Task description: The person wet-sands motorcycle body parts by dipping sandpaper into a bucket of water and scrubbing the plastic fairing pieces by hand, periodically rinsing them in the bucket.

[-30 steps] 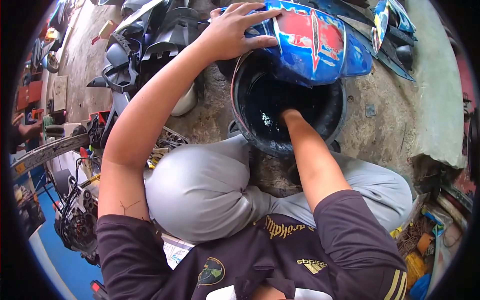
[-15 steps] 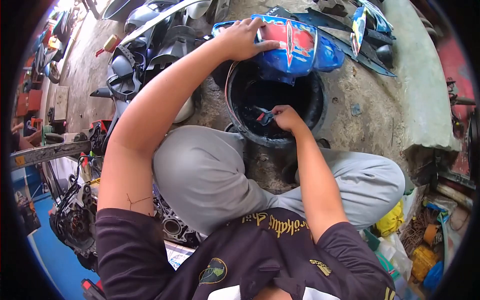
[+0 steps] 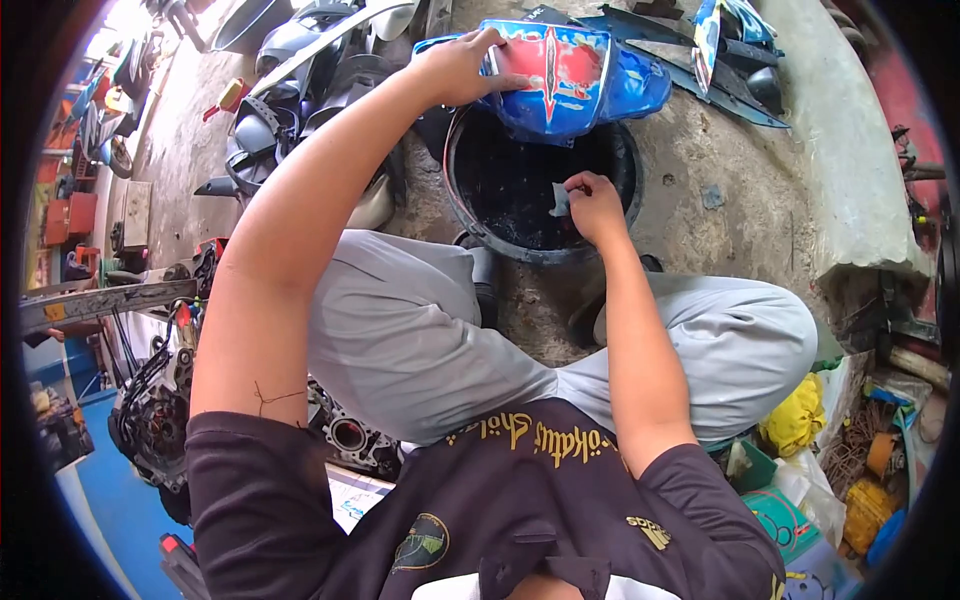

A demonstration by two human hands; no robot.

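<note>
My left hand (image 3: 458, 72) grips the left end of a blue motorcycle body panel (image 3: 570, 75), thumb lying on its face. The panel has worn red, white and black markings and rests at the far rim of a black round tub (image 3: 460, 200). Over the tub, my right hand (image 3: 597, 205) pinches a small grey piece of sandpaper (image 3: 560, 199) between thumb and fingers. The tub's inside is dark, with pale specks, and looks wet. The panel's underside is hidden.
Dark motorcycle panels (image 3: 265, 145) are piled at the left. More blue and white fairing pieces (image 3: 725, 60) lie at the far right. A grey scrap (image 3: 712, 196) is on the concrete floor. Engine parts (image 3: 155, 420) stand by my left side; a yellow bag (image 3: 795, 412) lies by my right knee.
My right hand has risen from deeper inside the tub and shifted slightly right, bringing the sandpaper with it. My left hand keeps its hold on the panel. The whole view has shifted a little.
</note>
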